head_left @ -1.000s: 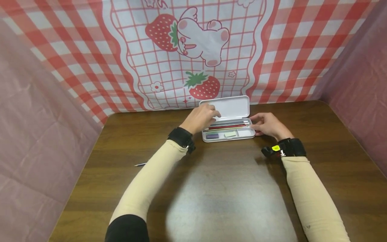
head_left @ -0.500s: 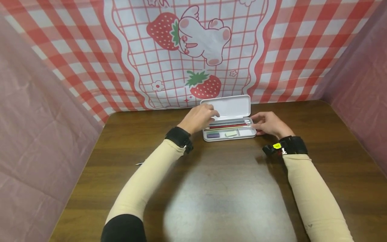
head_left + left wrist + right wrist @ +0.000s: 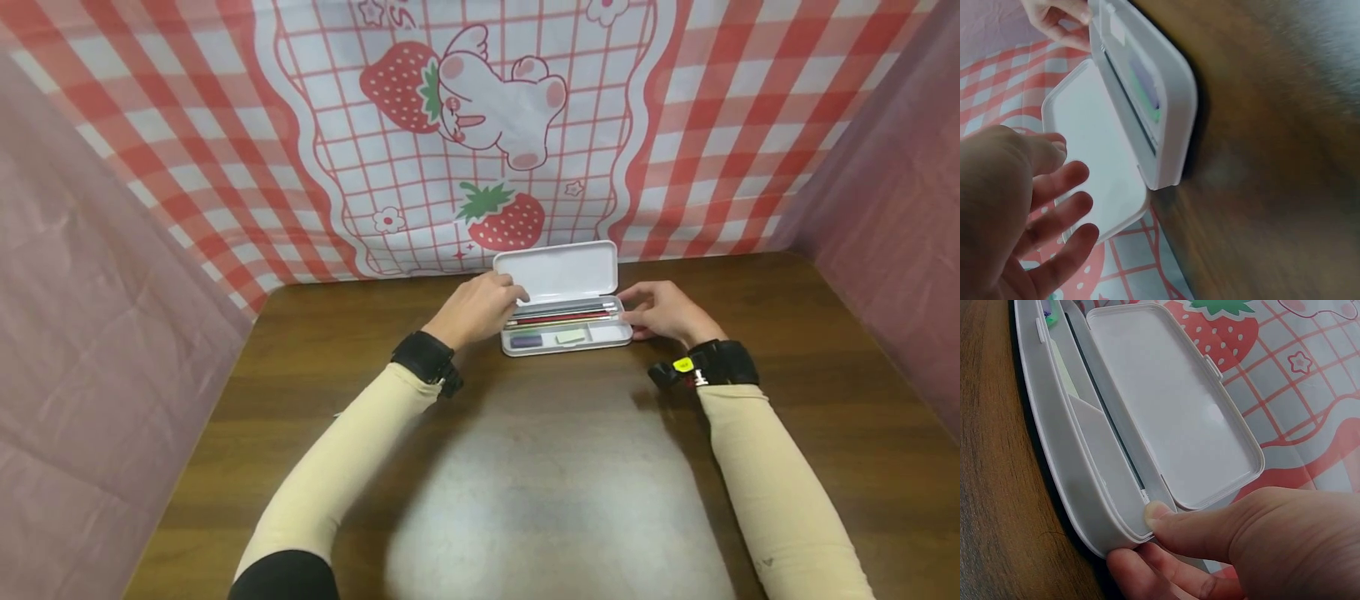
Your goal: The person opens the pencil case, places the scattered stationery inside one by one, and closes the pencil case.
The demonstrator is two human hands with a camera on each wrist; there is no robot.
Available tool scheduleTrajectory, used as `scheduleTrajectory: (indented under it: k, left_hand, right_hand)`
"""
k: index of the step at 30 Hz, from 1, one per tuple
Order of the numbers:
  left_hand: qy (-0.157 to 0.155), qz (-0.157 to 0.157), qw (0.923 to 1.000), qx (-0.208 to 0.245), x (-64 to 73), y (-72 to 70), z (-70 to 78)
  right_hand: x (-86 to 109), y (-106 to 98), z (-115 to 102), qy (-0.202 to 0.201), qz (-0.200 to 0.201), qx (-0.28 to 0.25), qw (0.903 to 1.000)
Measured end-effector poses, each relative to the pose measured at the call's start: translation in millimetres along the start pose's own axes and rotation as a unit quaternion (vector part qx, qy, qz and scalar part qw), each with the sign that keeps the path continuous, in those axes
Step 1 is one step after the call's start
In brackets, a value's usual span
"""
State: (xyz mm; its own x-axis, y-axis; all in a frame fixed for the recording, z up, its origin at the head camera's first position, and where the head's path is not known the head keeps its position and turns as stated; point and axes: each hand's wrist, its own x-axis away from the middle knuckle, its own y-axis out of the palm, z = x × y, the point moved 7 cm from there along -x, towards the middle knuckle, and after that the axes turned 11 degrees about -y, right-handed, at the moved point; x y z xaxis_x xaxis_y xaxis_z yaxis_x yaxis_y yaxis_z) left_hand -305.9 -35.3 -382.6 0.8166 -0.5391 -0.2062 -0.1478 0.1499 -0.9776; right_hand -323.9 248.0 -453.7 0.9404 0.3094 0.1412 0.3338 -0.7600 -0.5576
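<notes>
A white pencil case [image 3: 611, 333] lies at the back of the table, its lid [image 3: 562, 275] raised against the printed cloth. Several pencils [image 3: 562, 318] rest in the rear compartment, with a pale green block [image 3: 570, 337] and a purple piece [image 3: 526, 341] in front. My right hand [image 3: 663, 312] pinches the case's right end, thumb [image 3: 1160, 515] over the rim and fingers outside below. At the left end my left hand [image 3: 472, 308] holds nothing; its fingers [image 3: 1063, 212] are loosely bent in front of the lid in the left wrist view.
The case stands on a brown wooden table [image 3: 555, 467]. Behind hangs a red-and-white checked cloth [image 3: 720, 125] with strawberries; pink cloths [image 3: 90, 333] flank the sides. A thin pale tip [image 3: 337, 414] shows beside my left sleeve, the rest hidden.
My left hand has drawn slightly left and down from the case's lid. My left forearm now covers more of the thin item on the table. The right hand keeps its hold.
</notes>
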Motion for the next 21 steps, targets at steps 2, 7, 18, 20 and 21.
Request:
scheduleTrajectory:
  k: [2, 7, 18, 20, 21]
  left_hand:
    - [-0.003, 0.003, 1.0000, -0.003, 5.9, 0.9, -1.3]
    - [-0.012, 0.003, 0.9999, 0.001, 21.4, 3.6, -6.6]
    - [-0.018, 0.038, 0.9986, 0.032, 51.1, 14.6, -34.2]
    - [-0.026, 0.029, 0.9990, 0.021, 60.1, 2.6, -29.8]
    - [-0.030, 0.028, 0.9990, 0.016, 62.4, 2.5, -31.7]
  right_hand:
    - [0.0, 0.0, 0.4, 0.003, -0.001, 0.000, 1.0000]
    - [0.1, -0.2, -0.6, 0.002, -0.003, 0.000, 1.0000]
    - [-0.1, 0.2, 0.8, 0.000, 0.001, -0.010, 1.0000]
    - [-0.2, 0.4, 0.5, -0.001, 0.001, -0.011, 0.9999]
    - [-0.3, 0.4, 0.2, -0.002, 0.000, -0.011, 0.9999]
